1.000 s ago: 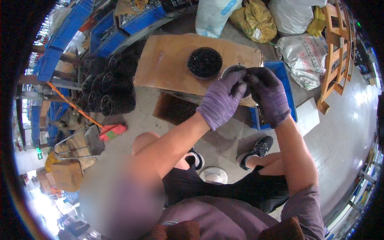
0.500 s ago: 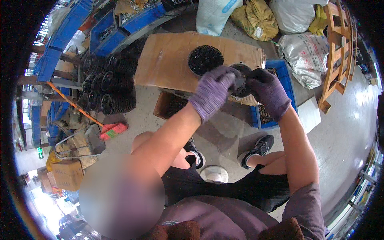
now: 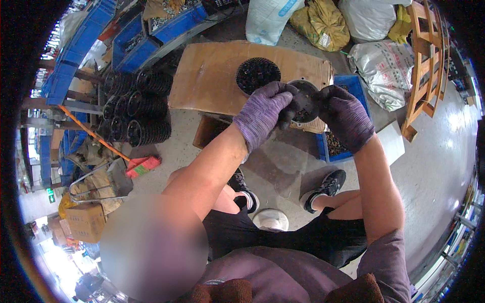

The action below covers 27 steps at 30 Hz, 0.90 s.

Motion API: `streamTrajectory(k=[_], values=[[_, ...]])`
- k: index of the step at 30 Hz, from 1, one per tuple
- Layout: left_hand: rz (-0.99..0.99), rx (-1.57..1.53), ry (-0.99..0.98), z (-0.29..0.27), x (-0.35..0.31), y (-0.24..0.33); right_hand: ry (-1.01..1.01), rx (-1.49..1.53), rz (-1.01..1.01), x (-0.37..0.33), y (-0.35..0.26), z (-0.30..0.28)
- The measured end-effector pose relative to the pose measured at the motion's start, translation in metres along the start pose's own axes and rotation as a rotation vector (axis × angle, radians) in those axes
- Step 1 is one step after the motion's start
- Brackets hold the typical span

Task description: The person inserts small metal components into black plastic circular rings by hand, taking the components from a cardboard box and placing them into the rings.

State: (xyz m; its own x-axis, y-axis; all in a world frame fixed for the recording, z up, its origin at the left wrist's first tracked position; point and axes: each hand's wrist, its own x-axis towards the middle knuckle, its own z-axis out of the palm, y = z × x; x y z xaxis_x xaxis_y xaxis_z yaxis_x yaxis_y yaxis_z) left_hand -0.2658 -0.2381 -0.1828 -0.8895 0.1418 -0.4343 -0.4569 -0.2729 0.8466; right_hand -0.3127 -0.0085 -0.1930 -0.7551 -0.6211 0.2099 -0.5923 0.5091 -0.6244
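My left hand point(image 3: 266, 108), in a purple glove with dark fingertips, is closed at the left edge of a black round disc point(image 3: 306, 96). My right hand point(image 3: 345, 113), gloved the same way, pinches the disc's right edge. The disc is tilted above a round container point(image 3: 303, 120) with small parts in it, and hides much of it. Just left of that container, a black round basket point(image 3: 258, 73) full of small dark parts stands on a cardboard sheet point(image 3: 207, 76).
A blue crate point(image 3: 348, 82) of small parts is at the right of the cardboard. Stacked black baskets point(image 3: 146, 103) stand on the left, near an orange-handled broom point(image 3: 144, 165). Sacks point(image 3: 323, 25) and a wooden pallet point(image 3: 422, 76) lie beyond. An open carton point(image 3: 206, 132) sits below the cardboard.
My hands have drawn slightly apart, the left one shifting left and the right one a little right and nearer. More of the black disc shows between them.
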Motion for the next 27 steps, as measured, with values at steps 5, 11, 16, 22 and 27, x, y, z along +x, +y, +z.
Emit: streamTrajectory(k=[5, 11, 16, 22, 27], values=[[-0.006, -0.071, -0.006, 0.006, -0.003, 0.006, 0.017, -0.036, -0.009, 0.005, -0.031, -0.005], [-0.011, -0.226, -0.078, 0.008, -0.006, 0.006, 0.141, 1.292, 0.564, 0.006, -0.046, -0.006], [-0.012, -0.338, -0.174, 0.005, -0.004, 0.004, 0.118, 1.031, 0.496, 0.001, -0.038, -0.011], [0.161, -0.064, -0.199, -0.004, -0.004, -0.003, 0.041, 1.032, 0.519, 0.003, -0.052, -0.014], [0.238, 0.090, -0.159, -0.002, -0.007, 0.000, 0.031, 1.003, 0.475, 0.002, -0.052, -0.011]])
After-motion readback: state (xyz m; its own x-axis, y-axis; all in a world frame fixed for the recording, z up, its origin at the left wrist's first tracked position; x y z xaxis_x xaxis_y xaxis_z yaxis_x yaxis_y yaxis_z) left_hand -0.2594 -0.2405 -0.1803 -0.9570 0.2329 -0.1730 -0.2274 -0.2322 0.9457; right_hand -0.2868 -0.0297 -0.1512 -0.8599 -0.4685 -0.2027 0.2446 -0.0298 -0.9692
